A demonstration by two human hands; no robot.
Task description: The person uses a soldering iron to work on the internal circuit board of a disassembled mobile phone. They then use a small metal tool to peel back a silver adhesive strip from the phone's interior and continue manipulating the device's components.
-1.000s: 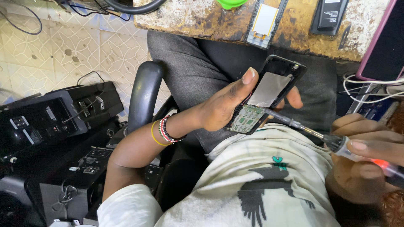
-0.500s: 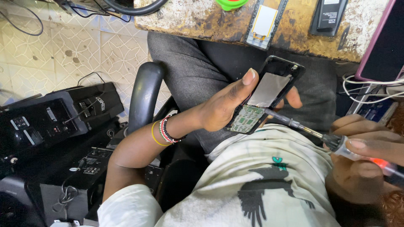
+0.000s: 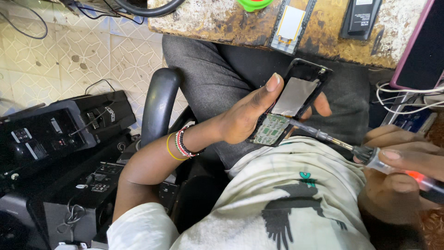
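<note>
My left hand holds an opened mobile phone with its back off, showing a silver shield and a green circuit board near the bottom. My thumb lies along the phone's left edge and fingertips show on its right side. My right hand grips a screwdriver with a clear and red handle. Its metal shaft runs up-left, and the tip touches the phone's lower edge beside the circuit board. I sit in a chair, wearing a pale shirt with a bird print.
A worn wooden tabletop lies ahead with a phone frame part, a black battery and a pink-edged device. White cables hang at right. Black electronic equipment is stacked at left beside the chair armrest.
</note>
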